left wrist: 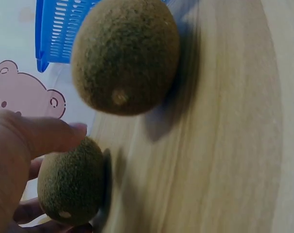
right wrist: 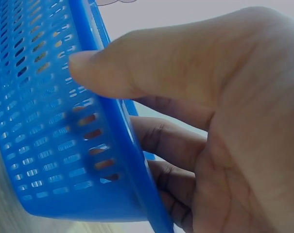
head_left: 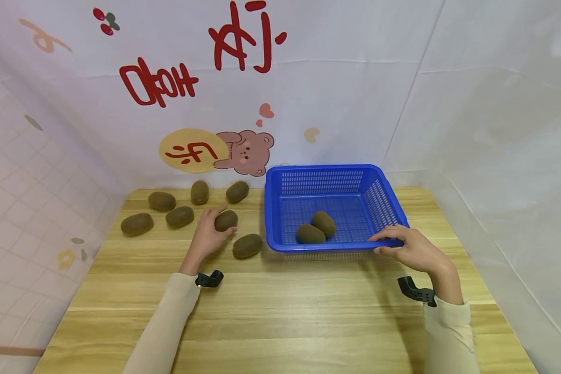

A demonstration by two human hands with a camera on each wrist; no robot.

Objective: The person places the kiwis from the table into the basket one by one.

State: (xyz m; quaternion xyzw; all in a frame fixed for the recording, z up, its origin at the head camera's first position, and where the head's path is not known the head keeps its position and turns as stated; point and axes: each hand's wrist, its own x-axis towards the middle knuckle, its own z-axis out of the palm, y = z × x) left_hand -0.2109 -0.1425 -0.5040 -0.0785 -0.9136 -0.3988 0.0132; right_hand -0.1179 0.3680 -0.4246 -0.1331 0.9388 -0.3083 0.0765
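My left hand (head_left: 209, 232) is around a brown kiwi (head_left: 226, 221) on the wooden table, thumb on the near side and fingers on the far side. In the left wrist view the thumb lies along the top of that kiwi (left wrist: 71, 184), and the other fingers are partly hidden behind it. A second kiwi (head_left: 248, 245) lies just right of this hand, close to the basket. At the near right corner of a blue plastic basket (head_left: 322, 246), my right hand (head_left: 413, 249) grips the rim, thumb outside and fingers inside. Two kiwis (head_left: 324, 224) rest together in the basket's near part.
Several more kiwis (head_left: 179, 217) lie left of and behind my left hand, toward the table's far left corner. A white printed sheet (head_left: 346, 104) stands behind the table (head_left: 280, 311), with pale sheets at both sides.
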